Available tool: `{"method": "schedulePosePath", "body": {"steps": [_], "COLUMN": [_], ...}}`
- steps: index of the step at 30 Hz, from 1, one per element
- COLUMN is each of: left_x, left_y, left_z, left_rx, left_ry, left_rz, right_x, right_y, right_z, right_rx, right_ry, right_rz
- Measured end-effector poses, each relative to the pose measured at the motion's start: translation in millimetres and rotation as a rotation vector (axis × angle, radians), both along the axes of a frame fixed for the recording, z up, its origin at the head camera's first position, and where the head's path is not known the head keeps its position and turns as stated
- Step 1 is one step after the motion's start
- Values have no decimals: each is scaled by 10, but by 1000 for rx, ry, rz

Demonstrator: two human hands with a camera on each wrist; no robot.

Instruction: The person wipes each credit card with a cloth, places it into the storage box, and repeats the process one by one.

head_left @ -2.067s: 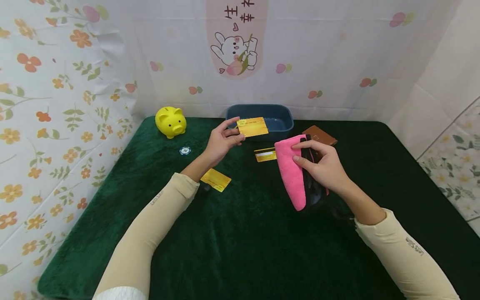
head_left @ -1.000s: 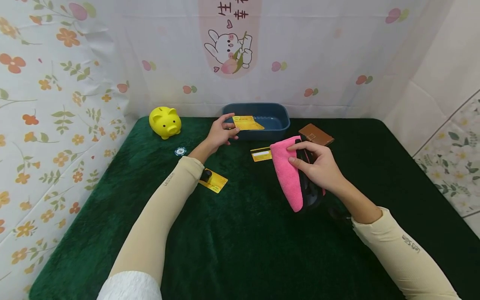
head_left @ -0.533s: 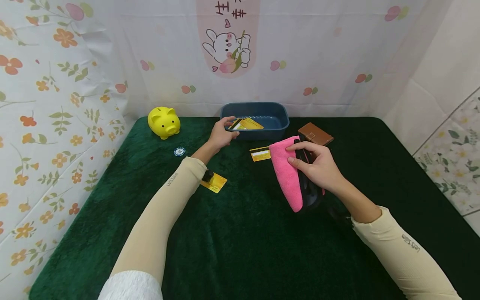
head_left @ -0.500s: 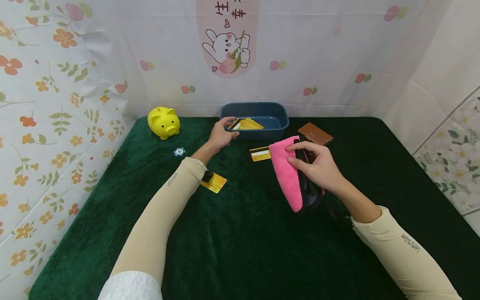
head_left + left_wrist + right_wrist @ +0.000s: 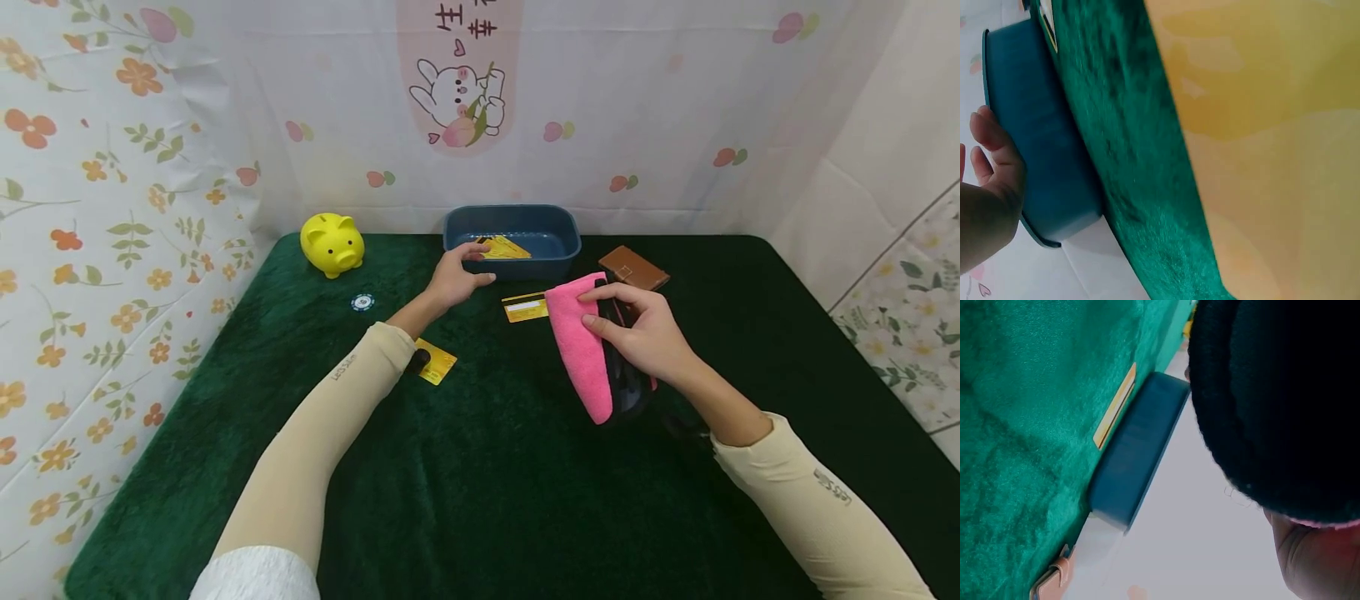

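My left hand (image 5: 456, 277) is at the front left of a blue bin (image 5: 553, 268), fingers over the rim and thumb outside, holding nothing. In the left wrist view, its fingertips lie right at the bin's edge. Several yellow bank cards (image 5: 504, 248) lie overlapped inside the bin. My right hand (image 5: 637, 325) pinches a pink fuzzy pouch-like piece (image 5: 581, 350) with black edging, between thumb and fingers, above the table. The right wrist view shows its dark rounded side (image 5: 1285, 412) close up; its far side is hidden.
On the green cloth lie a yellow card (image 5: 525, 308) by the bin and another yellow card (image 5: 438, 363) under the left wrist. A yellow piggy bank (image 5: 332, 244), a poker chip (image 5: 362, 302) and a brown wallet (image 5: 633, 268) lie around. A patterned curtain (image 5: 630, 100) closes the back.
My left hand carried a yellow card over the bin and let it go; it now lies among the cards inside. The hand has then drawn slightly back. The right hand keeps its hold.
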State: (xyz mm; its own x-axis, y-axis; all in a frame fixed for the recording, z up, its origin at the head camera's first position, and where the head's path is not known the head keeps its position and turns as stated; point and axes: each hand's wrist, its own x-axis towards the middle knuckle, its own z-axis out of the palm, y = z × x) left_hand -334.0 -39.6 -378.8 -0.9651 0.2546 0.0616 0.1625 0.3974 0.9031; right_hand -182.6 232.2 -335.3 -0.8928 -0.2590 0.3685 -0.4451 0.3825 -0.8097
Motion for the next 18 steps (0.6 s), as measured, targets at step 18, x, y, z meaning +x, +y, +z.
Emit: {"method": "schedulePosePath", "body": {"steps": [18], "left_x": [173], "left_y": [160], "left_z": [-116], "left_rx": [-135], "left_ry": [10], "left_rz": [-184], "right_x": [64], "right_y": [49], "right_z": [6], "right_rx": [15], "right_ry": [1], "right_rz": [2]}}
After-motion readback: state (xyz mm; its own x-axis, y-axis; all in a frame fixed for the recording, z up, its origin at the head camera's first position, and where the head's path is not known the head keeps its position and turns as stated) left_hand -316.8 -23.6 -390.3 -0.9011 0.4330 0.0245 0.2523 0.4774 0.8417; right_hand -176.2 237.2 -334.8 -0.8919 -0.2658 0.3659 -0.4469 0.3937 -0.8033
